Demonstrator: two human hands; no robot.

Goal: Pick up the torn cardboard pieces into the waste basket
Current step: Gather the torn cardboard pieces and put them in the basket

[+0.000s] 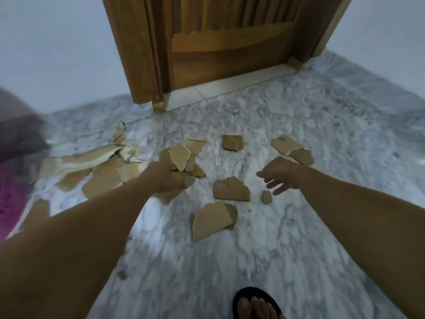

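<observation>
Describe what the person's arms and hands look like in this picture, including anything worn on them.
Both arms are bare from the picture's lower edge to the wrist, with no sleeve in view. The left hand and the right hand wear no gloves, and no watch, ring or band shows, though the image is soft with blur. No markings can be made out.

Cardboard pieces [230, 189]: matt tan paper board, flat faces smooth, edges rough and ragged; larger scraps [92, 158] show paler, peeled paper layers. Floor [299, 116]: grey-white veined marble look, polished, with soft glare patches. Door [230, 42]: brown wood, visible grain, low satin sheen. Threshold strip [230, 85]: pale, smooth. Sandal [248, 293]: black, matt. Wall [57, 54]: pale, matt.
</observation>
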